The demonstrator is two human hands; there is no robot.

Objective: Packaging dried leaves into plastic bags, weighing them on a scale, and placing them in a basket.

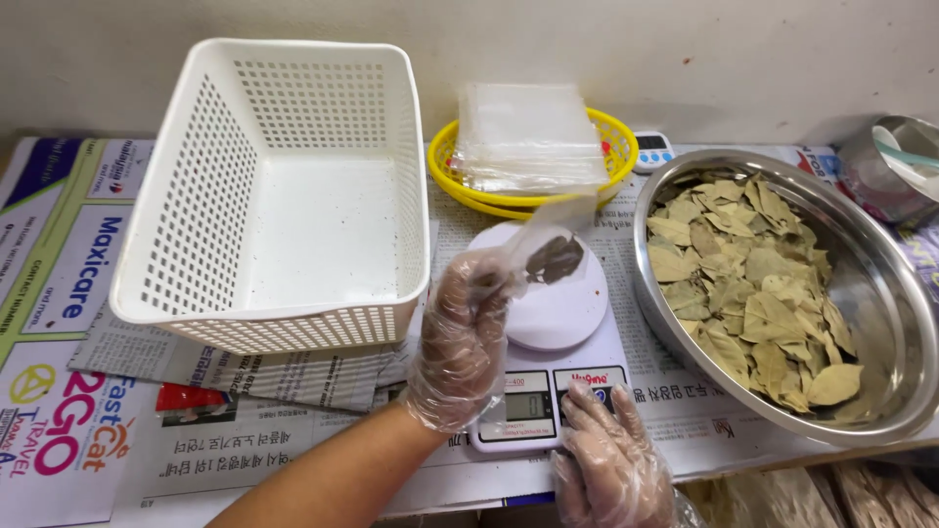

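Meanwhile: one leaf bagged above the scale

Left hand (460, 337), gloved in thin plastic, pinches a small clear bag (548, 244) with a dried leaf (556, 259) inside, held over the white kitchen scale (550, 337). Right hand (608, 460), also gloved, rests fingers spread on the scale's front edge, holding nothing. Just right sits a steel bowl (880, 293) of dried leaves; left, an empty white basket (284, 196)

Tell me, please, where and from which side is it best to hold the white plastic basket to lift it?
Probably grip the white basket by its rolled rim on the near long side, coming from the front. The rim overhangs the slotted wall, so fingers can hook under it, and the left hand is already close.
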